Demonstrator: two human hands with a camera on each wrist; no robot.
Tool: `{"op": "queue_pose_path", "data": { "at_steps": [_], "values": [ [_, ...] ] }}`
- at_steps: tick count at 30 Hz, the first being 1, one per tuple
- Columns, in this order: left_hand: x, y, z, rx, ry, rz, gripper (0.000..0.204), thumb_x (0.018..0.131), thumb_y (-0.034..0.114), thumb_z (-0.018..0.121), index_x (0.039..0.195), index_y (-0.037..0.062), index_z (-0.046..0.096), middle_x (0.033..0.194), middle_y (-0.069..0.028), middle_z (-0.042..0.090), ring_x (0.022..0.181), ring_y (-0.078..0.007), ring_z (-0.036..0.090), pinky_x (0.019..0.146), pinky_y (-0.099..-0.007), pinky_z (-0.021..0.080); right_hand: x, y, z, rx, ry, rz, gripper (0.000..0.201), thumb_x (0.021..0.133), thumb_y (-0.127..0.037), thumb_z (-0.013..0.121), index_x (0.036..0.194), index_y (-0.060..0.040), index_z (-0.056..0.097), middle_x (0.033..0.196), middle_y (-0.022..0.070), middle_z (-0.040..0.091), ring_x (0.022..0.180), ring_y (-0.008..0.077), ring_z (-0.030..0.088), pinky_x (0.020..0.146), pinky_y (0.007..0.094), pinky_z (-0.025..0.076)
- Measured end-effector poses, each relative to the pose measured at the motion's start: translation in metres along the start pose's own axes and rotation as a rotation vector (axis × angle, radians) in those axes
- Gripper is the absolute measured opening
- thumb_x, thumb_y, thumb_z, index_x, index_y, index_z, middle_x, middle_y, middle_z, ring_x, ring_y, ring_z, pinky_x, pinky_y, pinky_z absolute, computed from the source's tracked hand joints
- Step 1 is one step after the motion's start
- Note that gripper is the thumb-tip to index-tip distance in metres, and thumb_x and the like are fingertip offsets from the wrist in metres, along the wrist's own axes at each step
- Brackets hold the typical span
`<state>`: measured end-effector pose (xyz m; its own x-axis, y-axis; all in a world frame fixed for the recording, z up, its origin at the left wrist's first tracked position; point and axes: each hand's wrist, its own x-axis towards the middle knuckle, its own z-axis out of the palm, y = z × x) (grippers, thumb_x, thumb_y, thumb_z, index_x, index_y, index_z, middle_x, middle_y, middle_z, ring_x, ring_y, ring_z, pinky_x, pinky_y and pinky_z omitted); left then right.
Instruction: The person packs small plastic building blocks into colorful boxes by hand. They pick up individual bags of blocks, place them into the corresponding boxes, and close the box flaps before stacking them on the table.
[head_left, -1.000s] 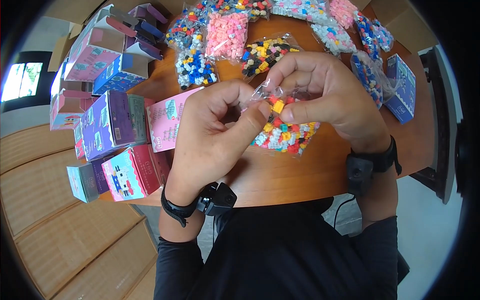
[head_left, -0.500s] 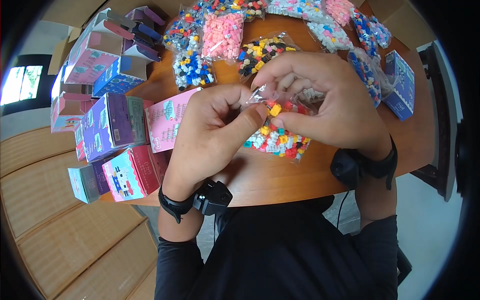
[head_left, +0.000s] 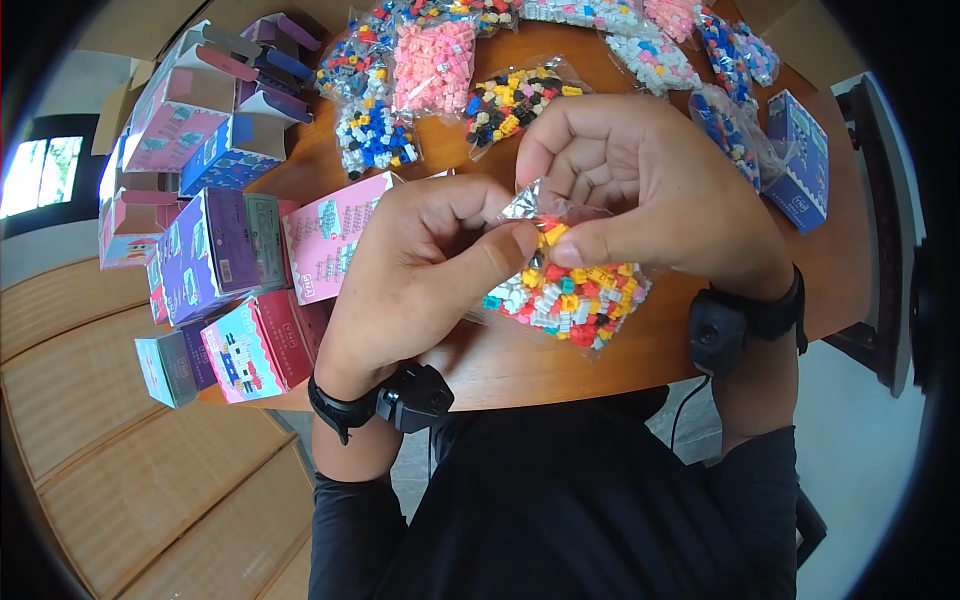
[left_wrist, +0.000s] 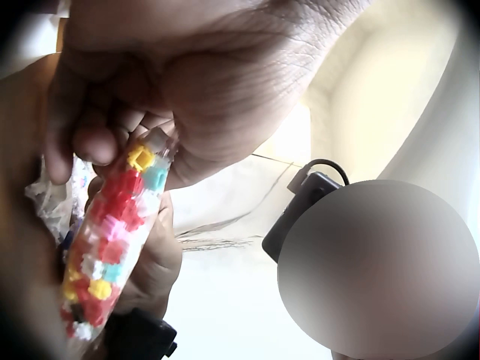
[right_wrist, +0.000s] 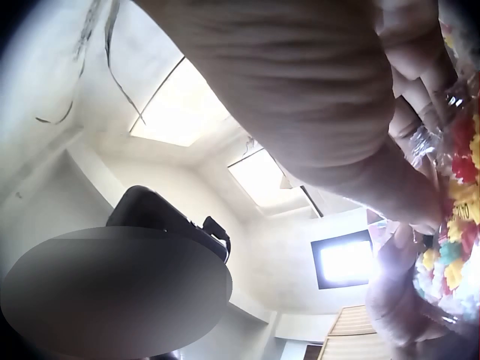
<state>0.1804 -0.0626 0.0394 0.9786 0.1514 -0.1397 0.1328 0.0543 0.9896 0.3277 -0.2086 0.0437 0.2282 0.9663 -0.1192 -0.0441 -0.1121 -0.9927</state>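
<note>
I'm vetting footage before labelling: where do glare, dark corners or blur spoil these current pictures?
Head: corners fall black, the window glares white, the bag of bricks glints near its top; left wrist: a round patch is blurred out; right wrist: a bright window is blown out, an oval patch blurred.

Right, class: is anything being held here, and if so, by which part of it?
A clear bag of small coloured bricks: the left hand and right hand both pinch it near its upper end in the head view.
</note>
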Motion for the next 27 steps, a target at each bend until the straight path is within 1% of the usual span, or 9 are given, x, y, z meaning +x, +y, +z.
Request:
{"op": "queue_pose_path", "data": {
  "at_steps": [3, 7, 10, 13, 15, 18, 21, 24, 27],
  "values": [
    [0.000, -0.003, 0.000, 0.004, 0.007, 0.015, 0.012, 0.090, 0.008, 0.061, 0.085, -0.0026, 0.062, 0.071, 0.0020, 0.060, 0.066, -0.0012, 0.049, 0.056, -0.0193, 0.039, 0.001, 0.004, -0.001, 0.016, 0.034, -0.039, 0.035, 0.067, -0.002, 0.077, 0.094, -0.0018, 0.055, 0.077, 0.0008, 0.060, 0.071, 0.0043, 0.056, 0.065, 0.0171, 0.045],
    [0.001, -0.005, 0.000, -0.009, 0.010, 0.043, 0.013, 0.090, 0.010, 0.063, 0.085, -0.0020, 0.062, 0.071, 0.0024, 0.059, 0.065, -0.0008, 0.048, 0.056, -0.0189, 0.038, 0.001, 0.003, -0.003, 0.009, -0.008, 0.002, 0.035, 0.067, -0.002, 0.078, 0.093, -0.0019, 0.054, 0.076, 0.0011, 0.060, 0.069, 0.0045, 0.057, 0.064, 0.0171, 0.044],
    [-0.002, -0.002, -0.003, 0.008, -0.018, -0.015, 0.012, 0.089, 0.009, 0.063, 0.084, -0.0017, 0.062, 0.071, 0.0017, 0.059, 0.065, -0.0012, 0.048, 0.056, -0.0188, 0.038, -0.001, 0.001, -0.003, 0.015, -0.025, -0.004, 0.034, 0.069, -0.003, 0.077, 0.094, -0.0015, 0.055, 0.076, 0.0014, 0.061, 0.069, 0.0046, 0.057, 0.065, 0.0170, 0.045],
    [0.000, -0.002, 0.003, 0.081, 0.073, 0.111, 0.011, 0.088, 0.008, 0.063, 0.084, -0.0019, 0.062, 0.072, 0.0006, 0.060, 0.065, -0.0019, 0.049, 0.056, -0.0191, 0.038, -0.001, 0.003, -0.004, 0.054, -0.009, -0.031, 0.033, 0.072, -0.005, 0.075, 0.098, -0.0005, 0.056, 0.078, 0.0023, 0.063, 0.072, 0.0050, 0.059, 0.067, 0.0173, 0.046],
    [-0.002, -0.003, 0.002, 0.054, 0.087, 0.096, 0.011, 0.089, 0.008, 0.063, 0.085, -0.0024, 0.062, 0.072, -0.0002, 0.061, 0.065, -0.0025, 0.050, 0.056, -0.0193, 0.038, -0.001, 0.000, -0.007, 0.117, -0.021, 0.012, 0.032, 0.075, -0.006, 0.073, 0.102, 0.0001, 0.057, 0.080, 0.0032, 0.064, 0.075, 0.0054, 0.061, 0.070, 0.0177, 0.047],
    [-0.002, -0.002, 0.001, 0.064, 0.088, 0.107, 0.011, 0.089, 0.008, 0.063, 0.085, -0.0027, 0.062, 0.072, -0.0008, 0.061, 0.066, -0.0027, 0.050, 0.056, -0.0192, 0.038, -0.002, -0.004, -0.010, 0.000, -0.022, 0.030, 0.032, 0.077, -0.006, 0.071, 0.105, 0.0007, 0.057, 0.083, 0.0041, 0.065, 0.077, 0.0060, 0.062, 0.072, 0.0185, 0.047],
    [-0.003, 0.000, 0.003, 0.025, 0.085, 0.103, 0.011, 0.089, 0.008, 0.063, 0.086, -0.0027, 0.062, 0.072, -0.0008, 0.061, 0.066, -0.0024, 0.050, 0.056, -0.0188, 0.038, -0.001, 0.000, -0.011, -0.012, -0.025, -0.041, 0.030, 0.077, -0.006, 0.071, 0.103, 0.0002, 0.058, 0.083, 0.0041, 0.065, 0.077, 0.0057, 0.062, 0.073, 0.0184, 0.048],
    [-0.004, 0.000, 0.003, 0.029, 0.075, 0.107, 0.011, 0.089, 0.008, 0.063, 0.086, -0.0026, 0.062, 0.073, -0.0007, 0.061, 0.066, -0.0020, 0.049, 0.056, -0.0183, 0.038, -0.003, -0.005, -0.010, 0.034, -0.039, -0.031, 0.030, 0.076, -0.007, 0.072, 0.102, -0.0005, 0.058, 0.084, 0.0036, 0.065, 0.077, 0.0055, 0.061, 0.073, 0.0182, 0.048],
    [-0.005, 0.000, 0.004, 0.042, 0.093, 0.095, 0.012, 0.089, 0.009, 0.063, 0.086, -0.0026, 0.062, 0.073, -0.0006, 0.061, 0.065, -0.0020, 0.049, 0.056, -0.0182, 0.038, -0.003, -0.003, -0.006, -0.006, 0.031, -0.014, 0.030, 0.076, -0.007, 0.073, 0.100, -0.0011, 0.059, 0.084, 0.0029, 0.065, 0.077, 0.0052, 0.061, 0.073, 0.0179, 0.048]
  ]
}}
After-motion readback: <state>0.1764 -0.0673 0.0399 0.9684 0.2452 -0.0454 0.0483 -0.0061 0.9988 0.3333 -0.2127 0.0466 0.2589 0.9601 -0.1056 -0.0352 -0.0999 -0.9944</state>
